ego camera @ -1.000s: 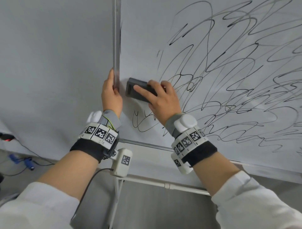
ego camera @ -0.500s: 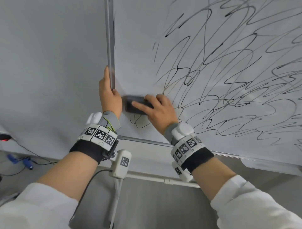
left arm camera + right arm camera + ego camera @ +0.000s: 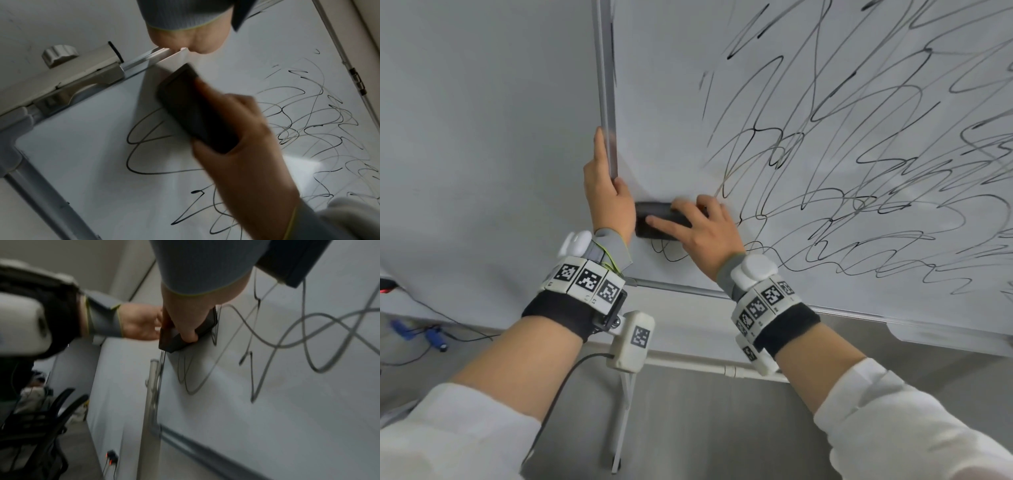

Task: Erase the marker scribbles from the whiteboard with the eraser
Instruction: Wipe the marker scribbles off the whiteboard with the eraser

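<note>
Eraser (image 3: 654,221), a dark flat block, sits pressed flat against the whiteboard (image 3: 667,113) near its lower left corner, my right hand (image 3: 705,233) gripping it with curled fingers. Black scribbles (image 3: 825,192) loop everywhere rightward. My left hand (image 3: 607,195) clasps the frame edge (image 3: 606,85).

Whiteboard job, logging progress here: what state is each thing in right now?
whiteboard: upright, mostly covered in scribbles, bare strip by its left edge
scribbles: largely unerased, a loop remains below the eraser
eraser: pressed flat on the board near the lower left corner
right hand: grips the eraser
left hand: holds the board's left frame edge
</note>
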A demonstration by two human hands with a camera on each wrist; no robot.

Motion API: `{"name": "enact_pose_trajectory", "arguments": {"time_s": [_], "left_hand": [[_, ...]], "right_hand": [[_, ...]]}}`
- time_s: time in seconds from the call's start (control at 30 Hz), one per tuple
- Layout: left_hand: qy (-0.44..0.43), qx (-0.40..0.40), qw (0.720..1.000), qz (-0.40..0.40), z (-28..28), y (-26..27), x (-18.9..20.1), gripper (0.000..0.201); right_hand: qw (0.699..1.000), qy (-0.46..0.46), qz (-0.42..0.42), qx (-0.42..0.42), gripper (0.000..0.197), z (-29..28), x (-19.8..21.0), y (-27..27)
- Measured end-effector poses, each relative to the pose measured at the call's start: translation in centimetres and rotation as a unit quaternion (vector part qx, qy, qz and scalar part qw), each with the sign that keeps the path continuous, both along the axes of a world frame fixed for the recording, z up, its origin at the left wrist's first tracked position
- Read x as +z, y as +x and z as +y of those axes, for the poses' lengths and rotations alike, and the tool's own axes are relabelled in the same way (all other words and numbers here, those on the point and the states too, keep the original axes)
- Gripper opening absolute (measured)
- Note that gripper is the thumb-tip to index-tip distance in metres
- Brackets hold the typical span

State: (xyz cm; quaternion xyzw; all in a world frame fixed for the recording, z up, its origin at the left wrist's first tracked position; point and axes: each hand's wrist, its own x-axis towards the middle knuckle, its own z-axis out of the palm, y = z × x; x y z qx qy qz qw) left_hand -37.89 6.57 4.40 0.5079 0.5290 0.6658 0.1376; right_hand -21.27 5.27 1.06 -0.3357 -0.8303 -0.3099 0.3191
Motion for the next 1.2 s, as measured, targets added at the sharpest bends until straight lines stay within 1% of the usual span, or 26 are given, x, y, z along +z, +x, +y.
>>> {"name": "enact_pose_trajectory", "arguments": {"time_s": [0.07,0.13,0.3,0.37,0.5,0.63,0.77,0.87,0.93,1.03,1.13,1.2], "left_hand": [[0.001,0.000,1.000,0.001,0.0,0.0,-0.2,0.072],[0.002,-0.001,1.000,0.000,0.0,-0.1,-0.4,0.073],[-0.002,0.002,1.000,-0.002,-0.1,-0.3,-1.0,0.074],[0.002,-0.003,1.000,0.003,-0.2,-0.1,-1.2,0.072],[0.004,0.002,1.000,0.011,0.1,-0.1,-1.1,0.071],[0.005,0.012,1.000,0.003,0.2,-0.1,-1.4,0.072],[-0.001,0.012,1.000,-0.001,0.1,0.1,-1.4,0.070],[0.003,0.011,1.000,0.003,0.1,0.0,-1.4,0.069],[0.004,0.011,1.000,0.005,0.1,-0.1,-1.5,0.069],[0.003,0.013,1.000,0.002,0.2,-0.2,-1.6,0.070],[0.000,0.017,1.000,-0.002,0.4,0.0,-1.8,0.071],[0.001,0.016,1.000,-0.006,0.2,0.0,-1.9,0.071]], "right_hand": [[0.999,-0.017,-0.031,0.009,0.053,-0.2,-1.3,0.3],[0.999,-0.025,-0.035,0.012,0.053,-0.3,-1.1,0.3],[1.000,-0.014,0.014,0.009,0.053,0.0,1.6,-0.6],[1.000,-0.018,0.004,0.010,0.052,0.1,0.8,-0.2],[0.997,-0.058,-0.048,0.015,0.053,-0.5,-2.3,1.1],[0.997,-0.049,-0.052,0.011,0.054,-0.7,-1.1,0.5],[0.998,-0.037,-0.055,-0.001,0.050,-0.5,0.3,-0.7],[0.998,-0.039,-0.051,0.001,0.051,-0.6,-0.2,-0.5],[0.997,-0.049,-0.066,0.013,0.051,-0.7,-1.2,0.7],[0.994,-0.065,-0.086,0.022,0.060,-1.1,-2.0,2.6],[0.993,-0.076,-0.091,0.022,0.066,-1.0,-1.9,2.5],[0.993,-0.076,-0.084,0.028,0.062,-0.9,-1.5,1.4]]}}
